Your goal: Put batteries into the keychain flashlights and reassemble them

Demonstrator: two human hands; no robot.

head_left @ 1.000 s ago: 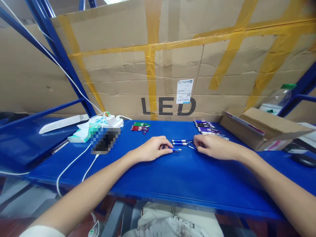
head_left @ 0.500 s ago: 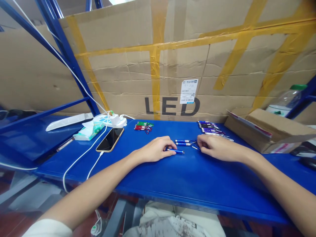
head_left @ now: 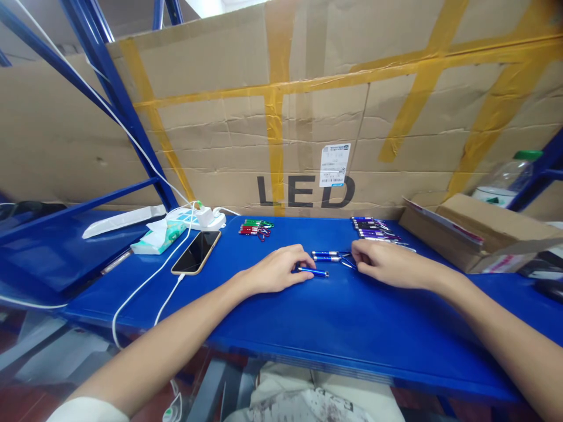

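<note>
My left hand (head_left: 285, 268) pinches a small blue metal penlight (head_left: 317, 272) by its left end, low over the blue table. Just beyond it, two more blue penlights (head_left: 325, 256) lie side by side with their clips (head_left: 347, 262) pointing right. My right hand (head_left: 387, 262) is closed at those clips, thumb and fingers curled together; what sits between its fingertips is hidden. Behind my right hand lies a row of purple, black and silvery penlights (head_left: 367, 225) with clips. A group of green and red penlights (head_left: 253, 227) is at the back left.
An open cardboard box (head_left: 475, 234) and a bottle with a green cap (head_left: 505, 179) stand at right. On the left are a phone (head_left: 196, 253) on a white cable, a tissue pack (head_left: 160, 235) and a power strip (head_left: 211, 220). A large "LED" carton (head_left: 229, 146) walls the back.
Both hands stay almost in place. The view has shifted slightly, and the penlight in my left hand looks little changed.
</note>
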